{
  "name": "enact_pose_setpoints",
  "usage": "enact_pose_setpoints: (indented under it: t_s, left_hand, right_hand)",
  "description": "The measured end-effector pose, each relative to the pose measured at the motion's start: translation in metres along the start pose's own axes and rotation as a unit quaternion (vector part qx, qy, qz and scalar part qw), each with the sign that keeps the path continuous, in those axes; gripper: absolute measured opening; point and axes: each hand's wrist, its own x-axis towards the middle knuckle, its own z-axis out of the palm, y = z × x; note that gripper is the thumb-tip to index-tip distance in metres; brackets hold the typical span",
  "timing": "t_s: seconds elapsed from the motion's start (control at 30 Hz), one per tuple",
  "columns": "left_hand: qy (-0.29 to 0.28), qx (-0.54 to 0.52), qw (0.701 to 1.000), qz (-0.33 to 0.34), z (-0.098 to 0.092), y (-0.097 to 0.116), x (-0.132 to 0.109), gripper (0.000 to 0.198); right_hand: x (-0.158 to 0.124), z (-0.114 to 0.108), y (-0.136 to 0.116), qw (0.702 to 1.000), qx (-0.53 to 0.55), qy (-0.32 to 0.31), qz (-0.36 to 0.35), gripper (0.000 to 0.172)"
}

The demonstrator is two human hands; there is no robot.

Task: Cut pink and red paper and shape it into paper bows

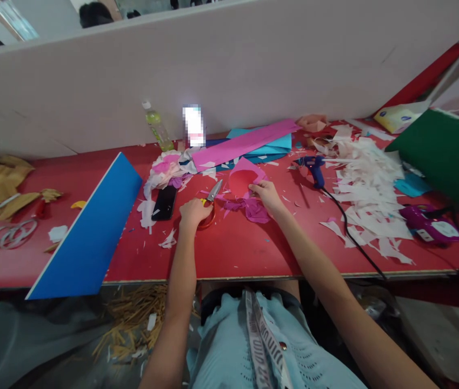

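Observation:
My left hand is closed at the handles of a pair of scissors, which lie on the red table with the blades pointing away from me. Between finger and thumb, my right hand pinches a piece of pink paper with a curved cut edge; a red rounded area shows inside the curve. Just below the paper lie crumpled magenta scraps. A black phone rests left of my left hand.
A blue board stands at the left, a green board at the right. A glue gun trails its cord near white paper scraps. Behind are a bottle, a lit screen and a folded pink strip.

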Motion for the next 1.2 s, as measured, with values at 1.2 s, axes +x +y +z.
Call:
enact_pose_setpoints:
  t_s: [1.2]
  left_hand:
    - [0.095, -0.555, 0.816, 0.130, 0.003, 0.007, 0.006, 0.059]
  right_hand:
    - [0.001, 0.001, 0.003, 1.000, 0.027, -0.008, 0.005, 0.024]
